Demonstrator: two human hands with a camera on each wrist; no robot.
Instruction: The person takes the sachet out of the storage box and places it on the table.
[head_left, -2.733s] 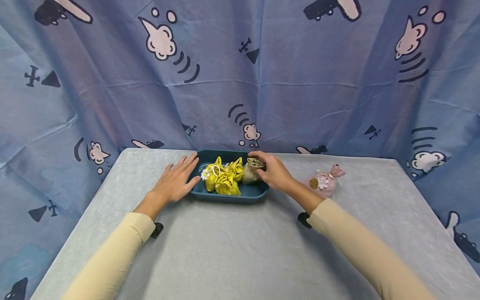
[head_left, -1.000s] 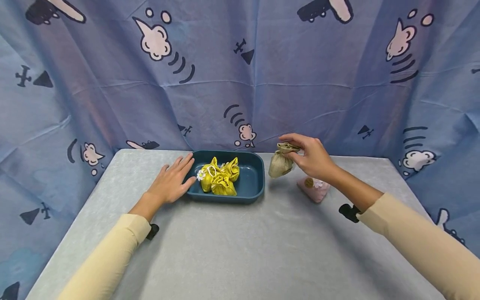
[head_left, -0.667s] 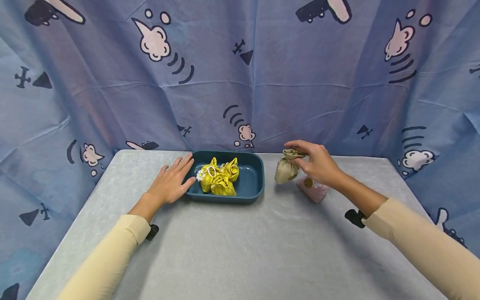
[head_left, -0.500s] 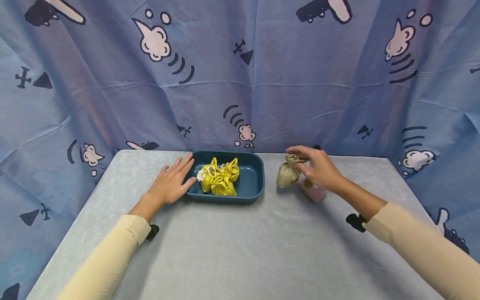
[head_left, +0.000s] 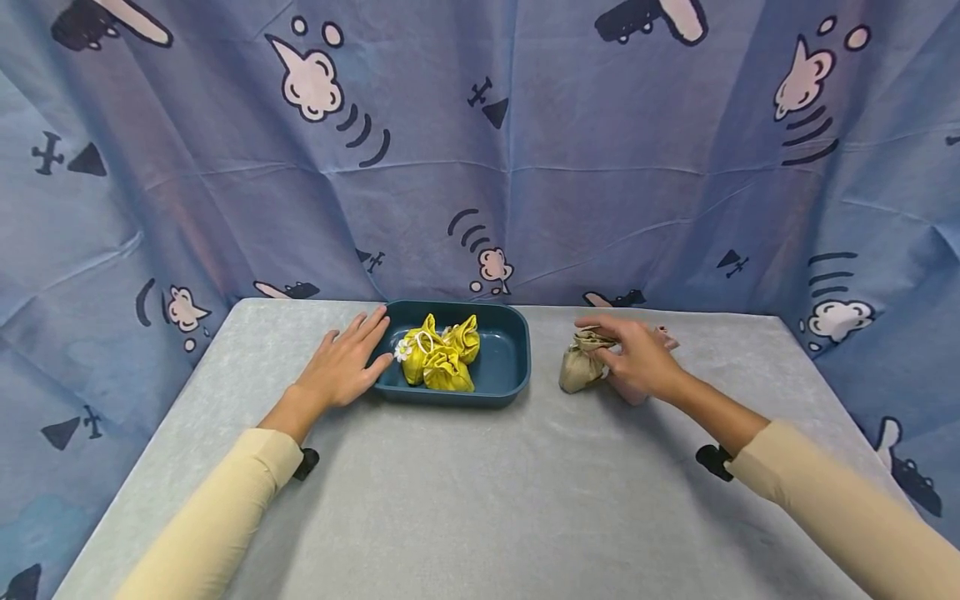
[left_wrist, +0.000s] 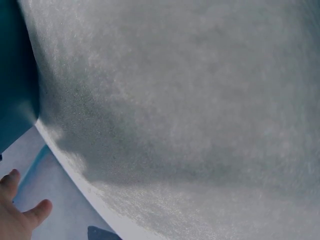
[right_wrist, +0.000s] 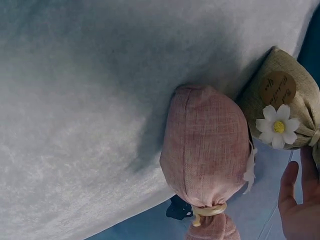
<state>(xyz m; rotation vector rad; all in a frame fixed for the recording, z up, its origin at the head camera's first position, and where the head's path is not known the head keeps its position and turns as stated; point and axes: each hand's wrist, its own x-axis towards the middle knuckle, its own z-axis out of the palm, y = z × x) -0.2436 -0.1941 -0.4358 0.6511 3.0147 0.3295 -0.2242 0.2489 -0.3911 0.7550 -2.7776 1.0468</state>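
Our left hand [head_left: 339, 367] lies flat and open on the grey worktop [head_left: 480, 492], fingertips touching the left rim of the teal tray [head_left: 510, 367]. Our right hand [head_left: 633, 357] pinches the tan pouch [head_left: 577, 371] by its gathered top; it sits on the worktop right of the tray, touching the pink pouch [right_wrist: 205, 145]. Yellow pouches [head_left: 442, 354] lie in the tray, blue printed curtain [head_left: 480, 150] behind.

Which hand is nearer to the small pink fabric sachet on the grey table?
Right. The right hand is over the pink fabric sachet, pinching the beige sachet beside it; the left hand rests far off against the dark teal tray.
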